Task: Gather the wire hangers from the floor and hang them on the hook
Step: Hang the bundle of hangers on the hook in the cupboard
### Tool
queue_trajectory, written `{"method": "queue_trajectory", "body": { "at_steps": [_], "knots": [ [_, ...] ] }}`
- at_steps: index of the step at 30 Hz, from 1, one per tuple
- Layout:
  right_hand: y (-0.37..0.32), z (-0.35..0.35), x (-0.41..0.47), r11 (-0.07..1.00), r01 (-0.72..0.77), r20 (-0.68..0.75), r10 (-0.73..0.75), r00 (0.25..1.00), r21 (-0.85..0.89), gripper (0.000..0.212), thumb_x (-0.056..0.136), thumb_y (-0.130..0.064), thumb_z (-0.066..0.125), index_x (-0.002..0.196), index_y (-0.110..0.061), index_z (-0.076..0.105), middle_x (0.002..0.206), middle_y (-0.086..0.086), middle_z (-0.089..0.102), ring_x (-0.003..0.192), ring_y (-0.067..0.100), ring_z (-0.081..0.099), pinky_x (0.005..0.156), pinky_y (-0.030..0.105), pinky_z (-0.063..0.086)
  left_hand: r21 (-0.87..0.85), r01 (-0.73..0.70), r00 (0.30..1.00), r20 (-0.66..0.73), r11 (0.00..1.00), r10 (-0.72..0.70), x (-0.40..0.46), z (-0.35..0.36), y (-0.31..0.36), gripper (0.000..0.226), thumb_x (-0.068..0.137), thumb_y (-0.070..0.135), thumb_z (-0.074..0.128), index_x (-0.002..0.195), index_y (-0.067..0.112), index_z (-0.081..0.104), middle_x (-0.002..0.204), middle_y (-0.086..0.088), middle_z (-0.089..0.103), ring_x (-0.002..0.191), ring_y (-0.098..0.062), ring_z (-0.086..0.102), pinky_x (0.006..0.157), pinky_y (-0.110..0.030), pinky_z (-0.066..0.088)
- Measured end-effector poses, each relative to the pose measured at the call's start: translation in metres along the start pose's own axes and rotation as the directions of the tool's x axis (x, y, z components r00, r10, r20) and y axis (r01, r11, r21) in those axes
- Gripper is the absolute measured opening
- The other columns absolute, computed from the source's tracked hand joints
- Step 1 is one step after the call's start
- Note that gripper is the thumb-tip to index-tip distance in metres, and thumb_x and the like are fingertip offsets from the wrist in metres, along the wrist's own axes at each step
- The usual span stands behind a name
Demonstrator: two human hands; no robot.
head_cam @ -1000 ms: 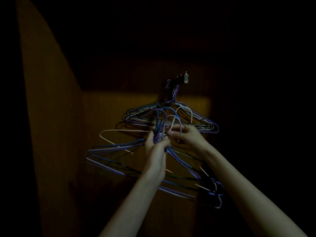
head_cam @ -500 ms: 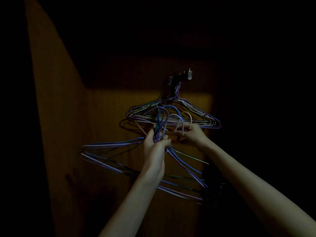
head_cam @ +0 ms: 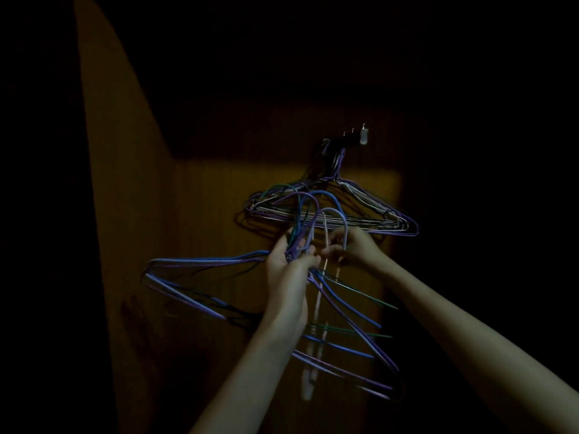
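Both hands [head_cam: 289,270] grip hangers [head_cam: 341,311] (hook [head_cam: 351,140] barely visible).

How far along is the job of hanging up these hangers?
Partly done. One batch of hangers already hangs from the hook. The left hand grips a second bundle by the necks, while the right hand pinches one pale hanger. These still need lifting onto the hook.

- white hanger [head_cam: 317,311] got swung round: a second ago it stuck out sideways to the left, now it hangs nearly straight down between the hands
- right hand [head_cam: 354,249] slid down off the hook loops and now pinches that hanger's neck, just beside the left hand [head_cam: 289,270]
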State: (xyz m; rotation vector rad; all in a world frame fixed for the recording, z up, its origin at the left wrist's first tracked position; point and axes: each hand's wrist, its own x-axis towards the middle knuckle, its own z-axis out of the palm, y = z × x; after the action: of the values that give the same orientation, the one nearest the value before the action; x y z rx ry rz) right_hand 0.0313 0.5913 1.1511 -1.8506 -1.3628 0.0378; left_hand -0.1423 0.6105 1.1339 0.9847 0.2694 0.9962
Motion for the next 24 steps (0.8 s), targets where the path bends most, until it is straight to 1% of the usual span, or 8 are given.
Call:
{"method": "queue_trajectory", "body": {
  "at_steps": [3,7,10,14,18,20,22,24],
  "knots": [
    [0.003,0.001,0.003,0.979,0.087,-0.037,-0.095,0.995,-0.183,0.025,0.078,-0.015,0.073,0.066,-0.027,0.054,0.077,0.0,0.057,0.075,0.013,0.053,0.064,0.022,0.04,-0.004,0.007,1.0,-0.027,1.0,-0.007,-0.001,-0.002,0.0,0.066,0.08,-0.021,0.048,0.14,0.005,0.04,0.117,-0.013,0.057,0.11,-0.025,0.058,0.101,-0.04,0.044],
    [0.003,0.001,-0.001,0.995,0.096,-0.065,-0.095,0.993,0.01,0.024,0.082,-0.007,0.067,0.069,-0.023,0.055,0.072,-0.008,0.057,0.064,-0.004,0.056,0.064,0.014,0.041,0.016,0.016,0.999,-0.043,1.0,-0.015,0.001,-0.005,-0.003,0.065,0.081,-0.021,0.047,0.14,0.004,0.039,0.116,-0.013,0.057,0.109,-0.025,0.058,0.103,-0.042,0.043],
    [0.001,0.0,-0.006,0.977,0.071,-0.115,-0.048,0.992,0.202,0.014,0.086,-0.006,0.062,0.077,-0.014,0.055,0.075,-0.001,0.058,0.063,0.004,0.059,0.057,0.017,0.048,0.02,0.049,0.997,-0.059,0.999,-0.048,0.006,-0.005,-0.008,0.067,0.08,-0.021,0.048,0.141,0.005,0.038,0.124,-0.016,0.055,0.108,-0.024,0.058,0.099,-0.038,0.046],
    [-0.003,-0.005,-0.012,0.98,0.094,-0.184,-0.061,0.981,0.176,0.007,0.087,-0.011,0.062,0.081,-0.012,0.058,0.082,0.001,0.06,0.064,0.007,0.06,0.054,0.022,0.051,-0.03,0.101,0.992,-0.071,0.994,-0.103,0.01,0.003,-0.014,0.076,0.082,-0.023,0.045,0.147,0.01,0.024,0.136,-0.021,0.048,0.118,-0.03,0.053,0.1,-0.036,0.044],
    [-0.011,-0.009,-0.018,0.969,0.124,-0.22,-0.076,0.973,0.214,0.017,0.088,-0.012,0.061,0.074,-0.02,0.057,0.077,-0.003,0.058,0.053,-0.003,0.056,0.043,0.014,0.041,-0.067,0.129,0.989,-0.057,0.989,-0.133,0.014,0.013,-0.019,0.078,0.082,-0.025,0.042,0.148,0.01,0.02,0.138,-0.023,0.044,0.122,-0.032,0.05,0.099,-0.035,0.043],
    [-0.013,-0.01,-0.021,0.965,0.129,-0.192,-0.086,0.978,0.226,0.018,0.087,-0.012,0.063,0.073,-0.021,0.058,0.074,-0.003,0.058,0.056,0.0,0.056,0.046,0.017,0.043,-0.084,0.146,0.987,-0.056,0.986,-0.151,0.018,0.017,-0.024,0.076,0.081,-0.025,0.042,0.147,0.009,0.025,0.135,-0.023,0.046,0.122,-0.033,0.05,0.098,-0.034,0.043],
    [-0.013,-0.011,-0.024,0.967,0.13,-0.167,-0.094,0.981,0.217,0.016,0.086,-0.013,0.064,0.072,-0.021,0.059,0.077,0.003,0.06,0.067,0.013,0.059,0.057,0.028,0.048,-0.077,0.146,0.987,-0.062,0.986,-0.151,0.023,0.019,-0.029,0.072,0.08,-0.022,0.045,0.144,0.008,0.032,0.132,-0.021,0.05,0.12,-0.033,0.051,0.094,-0.033,0.043],
    [-0.01,-0.015,-0.025,0.971,0.113,-0.133,-0.086,0.987,0.211,0.012,0.085,-0.016,0.065,0.075,-0.021,0.061,0.077,0.002,0.061,0.066,0.014,0.059,0.058,0.028,0.048,-0.072,0.142,0.987,-0.071,0.987,-0.147,0.027,0.02,-0.031,0.069,0.079,-0.019,0.049,0.142,0.006,0.036,0.125,-0.018,0.055,0.113,-0.031,0.054,0.086,-0.03,0.045]
  ]
}}
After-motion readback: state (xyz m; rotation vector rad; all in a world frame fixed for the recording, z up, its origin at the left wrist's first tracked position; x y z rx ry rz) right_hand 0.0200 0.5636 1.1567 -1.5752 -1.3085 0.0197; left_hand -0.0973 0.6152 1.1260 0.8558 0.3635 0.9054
